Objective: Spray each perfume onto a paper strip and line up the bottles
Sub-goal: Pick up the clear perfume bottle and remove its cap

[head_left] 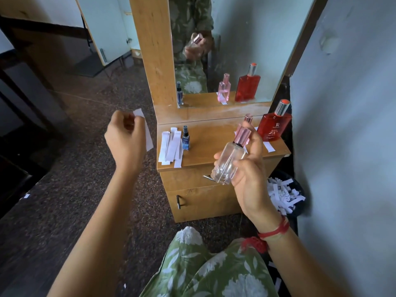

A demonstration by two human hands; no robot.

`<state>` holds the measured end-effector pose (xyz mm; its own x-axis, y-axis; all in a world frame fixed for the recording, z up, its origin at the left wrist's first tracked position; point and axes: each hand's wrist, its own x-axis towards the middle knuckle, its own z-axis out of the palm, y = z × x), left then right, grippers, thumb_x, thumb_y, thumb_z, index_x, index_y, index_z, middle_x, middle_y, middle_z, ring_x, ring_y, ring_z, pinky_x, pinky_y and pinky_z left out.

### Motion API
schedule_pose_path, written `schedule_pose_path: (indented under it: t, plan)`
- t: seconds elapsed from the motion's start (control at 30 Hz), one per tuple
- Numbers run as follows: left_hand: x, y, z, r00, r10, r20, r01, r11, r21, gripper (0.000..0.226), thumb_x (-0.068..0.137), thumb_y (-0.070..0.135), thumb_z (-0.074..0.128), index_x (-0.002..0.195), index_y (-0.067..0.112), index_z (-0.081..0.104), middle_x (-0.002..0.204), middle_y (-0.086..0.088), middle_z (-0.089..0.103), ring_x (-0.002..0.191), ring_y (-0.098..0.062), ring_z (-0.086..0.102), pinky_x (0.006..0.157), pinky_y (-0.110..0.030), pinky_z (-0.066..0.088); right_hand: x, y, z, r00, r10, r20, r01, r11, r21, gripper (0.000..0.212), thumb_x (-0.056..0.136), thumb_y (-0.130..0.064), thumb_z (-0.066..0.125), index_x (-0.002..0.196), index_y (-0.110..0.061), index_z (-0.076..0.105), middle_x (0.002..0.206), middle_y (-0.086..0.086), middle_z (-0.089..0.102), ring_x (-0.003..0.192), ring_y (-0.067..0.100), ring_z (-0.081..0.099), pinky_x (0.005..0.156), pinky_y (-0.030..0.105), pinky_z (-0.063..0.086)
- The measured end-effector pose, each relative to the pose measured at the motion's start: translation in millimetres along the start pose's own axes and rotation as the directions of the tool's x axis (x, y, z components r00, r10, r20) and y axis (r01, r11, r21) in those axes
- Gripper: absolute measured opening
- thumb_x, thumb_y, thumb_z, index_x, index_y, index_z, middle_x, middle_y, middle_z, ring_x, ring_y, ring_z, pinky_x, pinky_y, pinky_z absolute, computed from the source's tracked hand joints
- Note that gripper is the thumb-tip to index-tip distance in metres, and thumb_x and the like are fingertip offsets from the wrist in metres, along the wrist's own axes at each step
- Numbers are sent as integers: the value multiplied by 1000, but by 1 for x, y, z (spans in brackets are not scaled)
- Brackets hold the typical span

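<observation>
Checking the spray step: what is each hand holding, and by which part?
The left hand pinches a paper strip near its top end. The right hand grips the clear bottle round its glass body.

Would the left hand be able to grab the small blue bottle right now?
Probably not cleanly: the left hand pinches a paper strip, though the way to the blue bottle looks open.

The red flat glass bottle (pixel 273 127) with a silver collar, standing at the far right of the wooden counter (pixel 205 156), bears pale lettering on its front: an emblem shaped like an R, then "RED", then larger "ZX". The finer lines beneath are too small to read. The small dark blue spray bottle (pixel 186 139) carries print that is illegible.
</observation>
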<state>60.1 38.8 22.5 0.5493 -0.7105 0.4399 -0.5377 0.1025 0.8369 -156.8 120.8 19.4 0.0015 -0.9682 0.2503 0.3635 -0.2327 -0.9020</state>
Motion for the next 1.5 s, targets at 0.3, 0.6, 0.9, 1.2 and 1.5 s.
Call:
schedule_pose_path:
  t: [0.3, 0.6, 0.9, 1.2, 1.5]
  plan:
    - [-39, 48, -18, 984, -107, 139, 155, 898, -411, 11, 78, 16, 54, 69, 22, 55, 59, 1, 47, 56, -14, 38, 51, -28, 29, -29, -20, 6, 981, 102, 167, -153, 932, 328, 70, 70, -22, 47, 139, -29, 39, 97, 14, 45, 69, 17, 55, 57, 28, 47]
    - [-103, 61, 0, 877, -135, 461, 369, 803, -468, 5, 90, 5, 60, 92, 9, 58, 69, -4, 64, 59, -10, 60, 59, -28, 49, -42, -28, 9, 987, 148, 66, -155, 979, 129, 31, 92, -31, 40, 121, -36, 52, 73, 6, 56, 47, 12, 46, 43, 20, 33]
    - [-109, 73, 3, 870, -95, 483, 361, 790, -495, 24, 92, 6, 60, 101, 21, 43, 74, -21, 62, 68, -18, 61, 63, -24, 53, -40, -33, 5, 989, 147, 35, -148, 988, 32, 28, 94, -34, 40, 118, -32, 54, 76, 9, 57, 45, 12, 46, 40, 19, 37]
    - [-112, 60, -1, 878, 84, 471, 117, 918, -380, 29, 95, -3, 45, 90, 18, 64, 78, -1, 62, 54, -8, 45, 53, -23, 40, -36, -22, 3, 987, 125, -103, -135, 987, -91, 34, 93, -33, 41, 118, -21, 61, 73, -2, 60, 57, 6, 52, 50, 18, 44]
    - [-142, 45, -22, 796, 275, 539, -106, 940, -323, 46, 74, 48, 70, 111, 21, 65, 108, 5, 60, 108, -9, 58, 89, -21, 48, -20, -14, 9, 993, -8, -116, -13, 985, -173, 20, 93, -30, 40, 102, -27, 58, 79, -19, 62, 77, 3, 56, 79, 37, 42]
